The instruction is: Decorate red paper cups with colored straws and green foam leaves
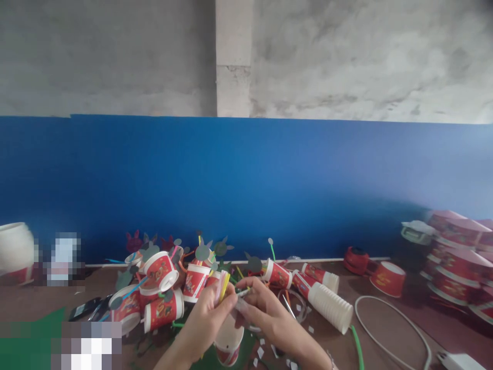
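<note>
My left hand [213,306] is closed on a small bundle of thin yellow and pink straws [223,283]. Close beside it, my right hand [265,308] is pinched on a small pale piece [242,294], too small to name; the fingertips of both hands nearly meet there. Below the hands a red and white paper cup [228,336] stands bottom up, with a small dark hole in its base. To the left lie several printed red paper cups [164,311] with straws and grey animal-head cutouts [203,251] attached.
A nested stack of paper cups [327,303] lies to the right, near a white cable loop [393,298]. Further right are a red tape-like object [355,260], a red tub [387,279] and piled red containers [458,267]. Paper scraps [261,352] litter the table. A blue-painted wall [246,190] rises behind.
</note>
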{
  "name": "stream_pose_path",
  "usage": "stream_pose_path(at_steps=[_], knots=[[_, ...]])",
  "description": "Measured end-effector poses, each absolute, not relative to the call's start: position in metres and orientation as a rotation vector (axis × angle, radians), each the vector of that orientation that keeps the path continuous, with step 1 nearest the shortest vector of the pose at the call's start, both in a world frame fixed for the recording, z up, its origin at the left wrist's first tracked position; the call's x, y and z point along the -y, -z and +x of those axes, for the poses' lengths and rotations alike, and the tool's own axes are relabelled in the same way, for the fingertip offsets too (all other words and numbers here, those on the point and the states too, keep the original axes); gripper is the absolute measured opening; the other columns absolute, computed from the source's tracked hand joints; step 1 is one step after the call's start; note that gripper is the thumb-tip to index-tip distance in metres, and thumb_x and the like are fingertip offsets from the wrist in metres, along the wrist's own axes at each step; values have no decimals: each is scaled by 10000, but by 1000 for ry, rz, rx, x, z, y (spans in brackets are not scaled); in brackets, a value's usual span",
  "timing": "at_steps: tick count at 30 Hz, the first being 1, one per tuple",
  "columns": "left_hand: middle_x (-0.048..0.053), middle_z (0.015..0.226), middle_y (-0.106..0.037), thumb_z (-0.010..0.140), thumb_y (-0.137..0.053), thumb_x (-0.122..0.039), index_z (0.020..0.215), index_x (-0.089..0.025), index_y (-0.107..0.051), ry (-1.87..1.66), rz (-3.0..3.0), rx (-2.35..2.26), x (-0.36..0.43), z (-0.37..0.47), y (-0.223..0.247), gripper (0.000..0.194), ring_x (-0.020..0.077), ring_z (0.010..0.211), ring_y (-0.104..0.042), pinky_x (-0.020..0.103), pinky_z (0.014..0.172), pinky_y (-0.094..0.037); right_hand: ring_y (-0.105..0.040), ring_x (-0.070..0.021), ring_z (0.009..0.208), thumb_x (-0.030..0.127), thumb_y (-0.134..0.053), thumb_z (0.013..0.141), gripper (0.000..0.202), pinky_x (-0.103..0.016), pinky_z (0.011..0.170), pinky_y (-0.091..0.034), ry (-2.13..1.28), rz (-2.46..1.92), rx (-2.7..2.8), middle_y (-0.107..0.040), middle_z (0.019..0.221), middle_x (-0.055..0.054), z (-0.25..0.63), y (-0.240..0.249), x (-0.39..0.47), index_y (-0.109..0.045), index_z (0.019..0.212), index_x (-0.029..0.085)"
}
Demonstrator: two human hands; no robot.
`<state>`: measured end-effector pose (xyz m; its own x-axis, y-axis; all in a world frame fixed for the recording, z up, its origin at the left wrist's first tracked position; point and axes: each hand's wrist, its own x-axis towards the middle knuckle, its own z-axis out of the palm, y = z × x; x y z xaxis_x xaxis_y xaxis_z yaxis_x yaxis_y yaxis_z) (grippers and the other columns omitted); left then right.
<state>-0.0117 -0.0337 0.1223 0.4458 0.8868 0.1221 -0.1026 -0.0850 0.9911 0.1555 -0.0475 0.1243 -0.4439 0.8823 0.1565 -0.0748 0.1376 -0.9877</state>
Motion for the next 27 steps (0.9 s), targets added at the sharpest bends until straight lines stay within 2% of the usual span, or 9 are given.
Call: stream_pose_path(at_steps=[3,6,9,14,19,22,27], knots=[[-44,617,-455,825,-572,-463,757,-176,-493,-1005,1427,-790,34,-11,-123,305,100,582,-443,216,554,-349,-579,-128,603,363,-559,845,308,-223,581,-425,-1315,-930,1620,-587,604,31,158,-124,45,-488,1074,169],[-49,618,-433,767,-625,-493,752,-175,-505,-1041,1425,-874,37,-8,-124,339,103,579,-416,219,533,-332,-523,-94,469,247,-577,805,264,-165,447,-348,-1123,-1140,1703,-521,498,79,163,-124,45,-531,1059,190],[-50,619,-418,728,-657,-498,725,-177,-509,-1062,1423,-910,40,-6,-127,354,103,585,-395,221,532,-323,-466,-74,379,218,-551,792,150,-146,377,-307,-1101,-1253,1734,-466,445,97,165,-124,46,-575,938,197],[-77,587,-357,758,-613,-516,754,-177,-503,-993,1431,-895,40,-4,-130,357,78,531,-319,210,506,-281,-494,-90,391,256,-562,778,70,-162,393,-341,-1181,-1246,1655,-536,449,61,168,-123,43,-564,794,187],[-107,544,-271,738,-567,-619,945,-185,-524,-989,1233,-950,36,-3,-122,483,63,456,-225,204,446,-177,-448,-75,385,249,-566,781,103,-167,408,-308,-993,-1321,1598,-555,431,40,178,-127,37,-549,708,179],[-114,506,-244,737,-491,-694,849,-178,-524,-923,1251,-957,32,0,-112,529,62,434,-185,211,430,-126,-393,-64,369,281,-543,809,120,-165,395,-283,-1041,-1260,1576,-561,433,39,179,-130,38,-547,744,181],[-95,502,-303,738,-484,-703,703,-191,-482,-879,1440,-987,32,5,-104,513,77,473,-271,222,460,-188,-429,-75,409,260,-553,797,89,-166,414,-312,-1001,-1274,1598,-566,467,35,168,-129,44,-578,763,181]])
